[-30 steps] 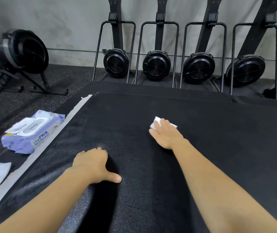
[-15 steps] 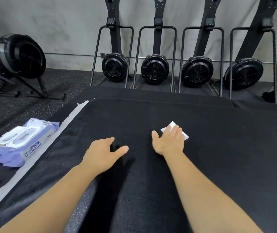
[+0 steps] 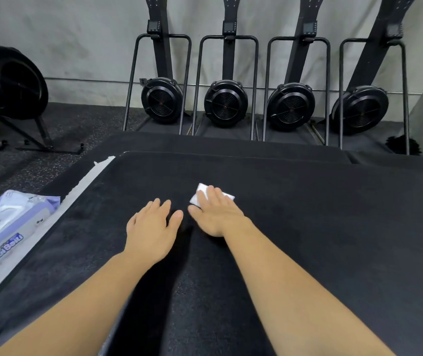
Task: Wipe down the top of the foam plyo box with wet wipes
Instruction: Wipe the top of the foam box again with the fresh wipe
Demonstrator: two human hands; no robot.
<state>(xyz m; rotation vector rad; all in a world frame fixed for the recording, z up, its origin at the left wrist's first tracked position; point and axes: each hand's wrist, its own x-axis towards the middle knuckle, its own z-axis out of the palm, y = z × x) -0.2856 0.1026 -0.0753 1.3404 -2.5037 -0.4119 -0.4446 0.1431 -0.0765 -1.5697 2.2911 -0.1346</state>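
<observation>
– Left hand [image 3: 151,227] has slid up from the near edge, hasn't it?
– Yes. It now sits just beside the right hand [image 3: 218,214], thumbs almost touching.
– Start at the left. What is there?
– The pack of wet wipes [image 3: 7,232], down beside the left edge of the foam plyo box [image 3: 333,227], past a white strip [image 3: 77,191] along that edge.
– Then the left hand?
– It lies palm down near the middle of the box top, fingers straight, thumb out a bit. It holds nothing.
– And the right hand?
– Flat too, fingers straight and close together. They press the wipe [image 3: 200,191] onto the top. No pinching.
– Where is the wipe?
– Under those fingers, near the middle of the top. Its white corners poke out past the fingertips, toward the far edge. Its long side runs left to right, a little slanted.
– Which hand should push it?
– The right one, I think: it is on the wipe, and a big stretch of top lies to its right.
</observation>
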